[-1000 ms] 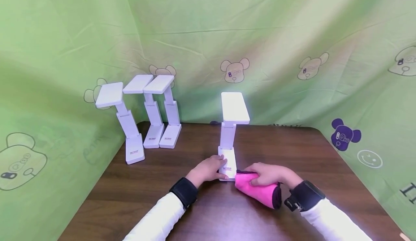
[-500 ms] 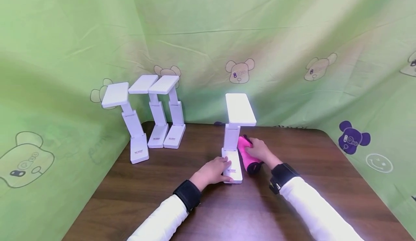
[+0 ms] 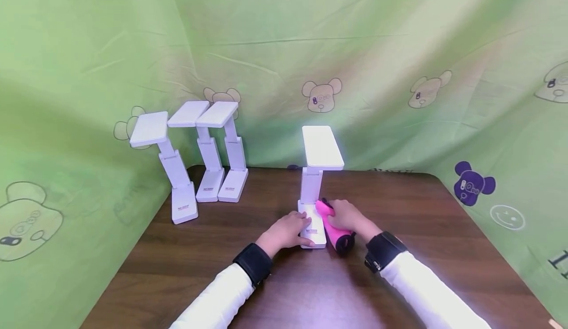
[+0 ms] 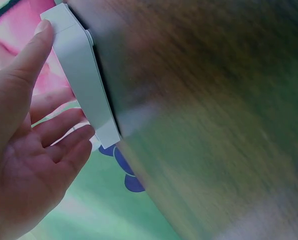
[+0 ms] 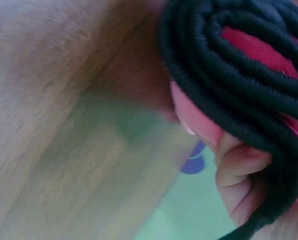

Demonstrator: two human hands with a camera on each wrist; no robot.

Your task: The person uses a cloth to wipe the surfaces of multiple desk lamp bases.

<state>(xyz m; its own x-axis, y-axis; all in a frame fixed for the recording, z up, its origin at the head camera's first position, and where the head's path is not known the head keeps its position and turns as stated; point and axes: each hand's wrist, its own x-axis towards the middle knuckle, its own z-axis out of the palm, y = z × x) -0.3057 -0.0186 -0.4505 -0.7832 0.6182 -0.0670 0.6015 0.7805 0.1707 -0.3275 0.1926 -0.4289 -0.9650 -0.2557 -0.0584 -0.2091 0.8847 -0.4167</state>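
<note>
A white folding desk lamp stands upright with its head glowing. My left hand holds its base from the left side, thumb at the front end and fingers along the edge. In the left wrist view the same base lies between the thumb and the fingers. My right hand grips a rolled pink cloth with black edging, right at the base's right side. The right wrist view shows the cloth's black edging in layered folds, with fingers curled round it.
Three more white desk lamps stand at the back left of the brown wooden table: a nearer lamp and two side by side, a middle lamp and a right lamp. A green printed curtain hangs behind and on both sides.
My right hand moved the cloth from the base's front right corner back beside the lamp's stem, then partway forward along the base. My left hand stayed on the base.
</note>
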